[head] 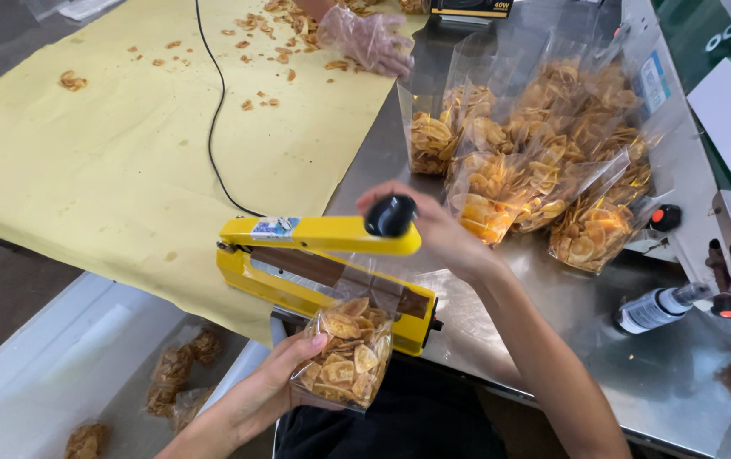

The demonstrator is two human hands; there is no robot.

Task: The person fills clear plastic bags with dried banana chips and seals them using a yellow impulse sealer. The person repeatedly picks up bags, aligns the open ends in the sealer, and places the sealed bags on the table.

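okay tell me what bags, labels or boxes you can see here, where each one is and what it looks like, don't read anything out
Clear bag of golden chips: held by the left hand, its top under the yellow sealer.
Open clear bags of chips: clustered upright on the steel table, behind the right hand.
Small blue-and-white label: on the sealer's arm.
Sealed chip bags: in the white bin, lower left.
White bottle, dark label: lying at right.
Dark box, yellow stripe: top edge.

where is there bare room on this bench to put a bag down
Bare steel table lies between the yellow sealer and the small bottle, under the right hand's forearm. The yellow paper left of the black cord is mostly bare. Crowded: the filled chip bags and the crumbs by the gloved hand.
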